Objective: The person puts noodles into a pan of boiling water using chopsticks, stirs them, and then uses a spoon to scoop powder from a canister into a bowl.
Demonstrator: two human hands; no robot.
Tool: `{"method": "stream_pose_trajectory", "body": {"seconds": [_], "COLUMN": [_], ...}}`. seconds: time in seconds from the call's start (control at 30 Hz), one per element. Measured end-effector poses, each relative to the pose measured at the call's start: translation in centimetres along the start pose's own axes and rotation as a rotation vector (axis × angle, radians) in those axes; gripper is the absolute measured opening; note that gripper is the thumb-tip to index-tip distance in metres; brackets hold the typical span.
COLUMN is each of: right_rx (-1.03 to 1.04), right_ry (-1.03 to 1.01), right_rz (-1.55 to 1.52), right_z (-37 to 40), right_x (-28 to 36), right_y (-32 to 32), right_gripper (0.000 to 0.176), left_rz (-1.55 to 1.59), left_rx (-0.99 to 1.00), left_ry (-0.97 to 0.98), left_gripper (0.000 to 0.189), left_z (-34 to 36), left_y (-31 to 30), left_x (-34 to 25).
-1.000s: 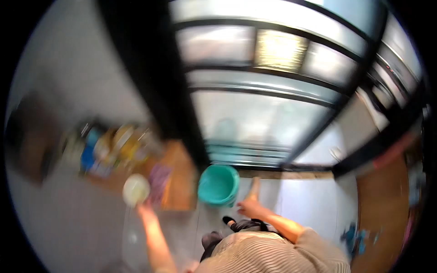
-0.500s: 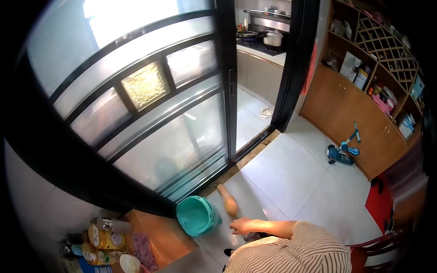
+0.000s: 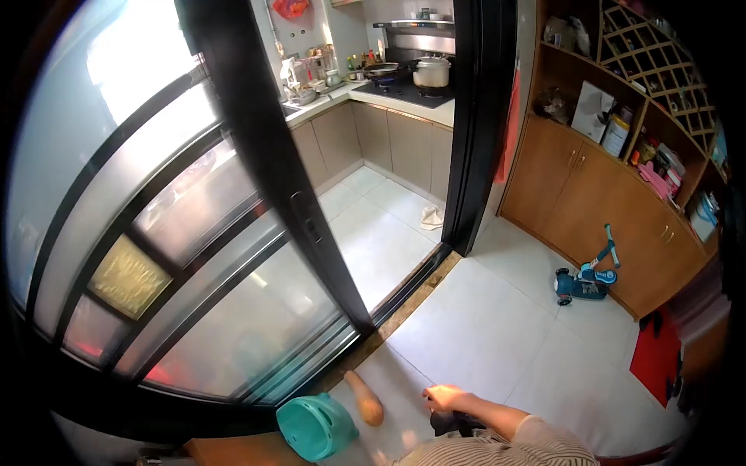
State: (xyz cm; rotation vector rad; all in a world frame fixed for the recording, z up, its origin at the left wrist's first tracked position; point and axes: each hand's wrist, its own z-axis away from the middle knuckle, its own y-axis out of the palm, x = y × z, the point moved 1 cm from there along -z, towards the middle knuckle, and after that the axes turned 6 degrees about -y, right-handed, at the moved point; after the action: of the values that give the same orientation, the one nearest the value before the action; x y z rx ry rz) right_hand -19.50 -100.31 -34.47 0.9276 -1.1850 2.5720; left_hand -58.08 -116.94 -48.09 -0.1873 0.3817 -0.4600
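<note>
My right hand [image 3: 444, 398] is low in the middle of the head view, over the tiled floor, with its fingers loosely bent and nothing visible in it. A striped sleeve covers my upper arm. Left of this hand, apart from it, a tan, elongated gourd-like object [image 3: 365, 400] lies on the floor. A teal plastic bucket [image 3: 317, 427] stands beside that object, near the sliding door's track. My left hand is out of view.
A black-framed glass sliding door [image 3: 299, 210] stands partly open. Beyond it are a kitchen counter [image 3: 334, 99], a pot [image 3: 432, 73] and a cloth [image 3: 432, 218]. A teal scooter [image 3: 584, 281] stands by a wooden cabinet [image 3: 575, 190]. A cardboard box edge [image 3: 241, 450] shows below.
The view has shifted, showing more of the kitchen. The bucket and gourd-like object appear lower and further left. The bottles and most of the box have left the picture.
</note>
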Motion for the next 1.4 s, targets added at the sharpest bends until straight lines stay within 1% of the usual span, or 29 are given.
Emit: {"method": "stream_pose_trajectory", "body": {"seconds": [0.03,0.07,0.1,0.13,0.17,0.2,0.23,0.33,0.37,0.4,0.43,0.5,0.53,0.63,0.67,0.73,0.77,0.83,0.87,0.93,1.0,1.07,1.1,1.13,1.2,1.23,1.3,1.33,1.4], "right_rx": [-0.030,-0.064,-0.067,-0.134,-0.207,-0.283,-0.357,-0.469,-0.467,-0.464,-0.392,-0.382,-0.375,-0.326,-0.386,-0.387,-0.400,-0.419,-0.416,-0.424,-0.379,-0.335,-0.312,-0.309,-0.305,-0.310,-0.321,-0.329,-0.341], "right_ry": [0.002,0.010,0.049,0.053,0.056,0.054,0.061,0.116,0.107,0.101,0.087,-0.009,-0.044,0.008,-0.025,0.028,0.026,0.013,0.034,0.069,0.068,0.037,0.036,0.013,-0.043,-0.063,-0.075,-0.078,-0.101], "right_rz": [-0.005,-0.001,0.033,-0.012,-0.052,-0.093,-0.142,-0.343,-0.429,-0.510,-0.553,-0.528,-0.510,-0.490,-0.430,-0.314,-0.327,-0.390,-0.480,-0.479,-0.425,-0.371,-0.366,-0.369,-0.379,-0.352,-0.273,-0.236,-0.256], "right_z": [0.8,1.2,1.2,1.6,1.6,1.3,0.6,-2.1,-3.7,-5.4,-5.6,-9.4,-11.2,-16.1,-18.5,-21.3,-22.3,-24.3,-25.6,-28.5,-32.5,-36.5,-38.3,-40.8,-46.6,-49.0,-54.3,-56.6,-61.0], "right_x": [-1.4,-2.6,-3.4,-4.4,-5.3,-6.2,-7.1,-9.3,-10.5,-11.6,-9.8,-11.6,-12.2,-13.0,-14.5,-15.6,-16.2,-17.1,-18.2,-20.1,-21.8,-22.9,-23.1,-23.8,-25.9,-26.3,-27.7,-27.8,-28.2], "right_y": [-3.6,-7.0,-9.8,-12.5,-15.0,-17.1,-18.9,-22.1,-22.2,-22.5,-26.0,-29.1,-31.6,-41.5,-43.5,-48.9,-51.3,-54.4,-55.5,-57.7,-60.7,-64.2,-66.4,-68.3,-72.2,-74.6,-79.7,-82.5,-87.6], "right_gripper": [0.042,0.042,0.041,0.040,0.040,0.040,0.038,0.036,0.035,0.035,0.036,0.036,0.036,0.037,0.036,0.035,0.035,0.035,0.036,0.037,0.039,0.039,0.040,0.040,0.040,0.040,0.039,0.039,0.039], "left_rz": [-0.006,0.014,0.050,-0.076,-0.202,-0.277,-0.444,-0.602,-0.645,-0.644,-0.639,-0.610,-0.615,-0.525,-0.467,-0.434,-0.459,-0.457,-0.460,-0.554,-0.617,-0.597,-0.610,-0.595,-0.516,-0.505,-0.532,-0.550,-0.598], "left_rx": [0.059,0.159,0.382,0.571,0.859,0.933,0.987,1.077,0.989,0.973,0.960,0.929,0.887,0.884,0.924,0.887,0.840,0.900,0.923,0.982,0.941,0.895,0.809,0.763,0.743,0.736,0.743,0.746,0.769], "left_ry": [-0.057,-0.072,-0.056,0.078,0.171,0.221,0.282,0.492,0.445,0.451,0.455,0.447,0.433,0.399,0.347,0.405,0.421,0.409,0.412,0.440,0.472,0.507,0.509,0.517,0.521,0.543,0.575,0.592,0.642], "left_gripper": [0.036,0.036,0.022,0.023,0.026,0.030,0.033,0.032,0.030,0.029,0.028,0.028,0.028,0.026,0.027,0.028,0.029,0.028,0.028,0.027,0.026,0.025,0.026,0.024,0.022,0.020,0.021,0.021,0.026], "left_z": [1.5,2.6,4.6,11.8,18.1,22.1,24.0,30.0,30.3,30.2,30.1,30.2,28.9,31.0,31.2,33.1,34.8,38.0,39.4,41.4,42.4,40.7,39.7,38.6,37.5,39.7,40.1,41.6,44.4], "left_y": [4.3,8.7,13.4,17.7,21.8,25.7,29.5,37.4,40.5,42.8,45.3,50.8,54.1,63.1,66.5,72.7,75.4,79.4,81.2,84.9,88.9,93.2,95.8,98.3,103.8,106.2,113.4,116.8,123.3], "left_x": [1.0,1.6,2.1,1.9,0.9,0.4,0.0,-0.3,-0.3,-0.3,-0.2,-0.5,-0.8,-3.5,-4.5,-6.2,-7.2,-8.8,-9.9,-12.0,-14.4,-16.6,-17.8,-18.9,-21.6,-23.2,-26.0,-27.8,-30.8]}}
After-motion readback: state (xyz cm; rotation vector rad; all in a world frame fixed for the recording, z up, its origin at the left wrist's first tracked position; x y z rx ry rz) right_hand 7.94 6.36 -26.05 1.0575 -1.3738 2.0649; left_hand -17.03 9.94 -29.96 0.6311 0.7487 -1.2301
